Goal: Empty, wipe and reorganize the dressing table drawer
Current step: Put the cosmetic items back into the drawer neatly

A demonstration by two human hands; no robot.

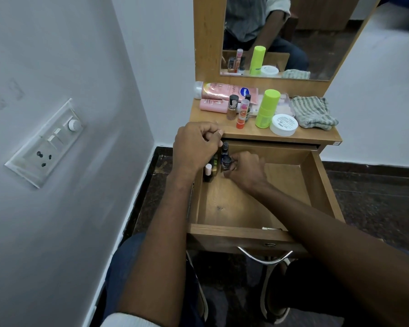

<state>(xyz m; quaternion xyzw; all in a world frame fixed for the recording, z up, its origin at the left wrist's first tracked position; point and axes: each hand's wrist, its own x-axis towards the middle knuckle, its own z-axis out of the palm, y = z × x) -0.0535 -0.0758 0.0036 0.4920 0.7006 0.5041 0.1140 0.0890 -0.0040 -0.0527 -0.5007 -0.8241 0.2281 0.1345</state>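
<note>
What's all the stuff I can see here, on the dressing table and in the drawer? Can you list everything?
drawer: one, wooden, pulled open
small bottles: several, dark, one white-capped, drawer's back left corner
lotion bottles: two, pink, lying at tabletop's back left
foundation bottle: one, tan, black cap, upright
lip balm: one, orange and pink, upright
green bottle: one, lime, upright, centre
cream jar: one, white, front of tabletop
cloth: one, grey striped, tabletop right
mirror: one, above tabletop
switchboard: one, white, left wall
left hand: curled, at drawer's left corner
right hand: gripping a dark bottle
</note>
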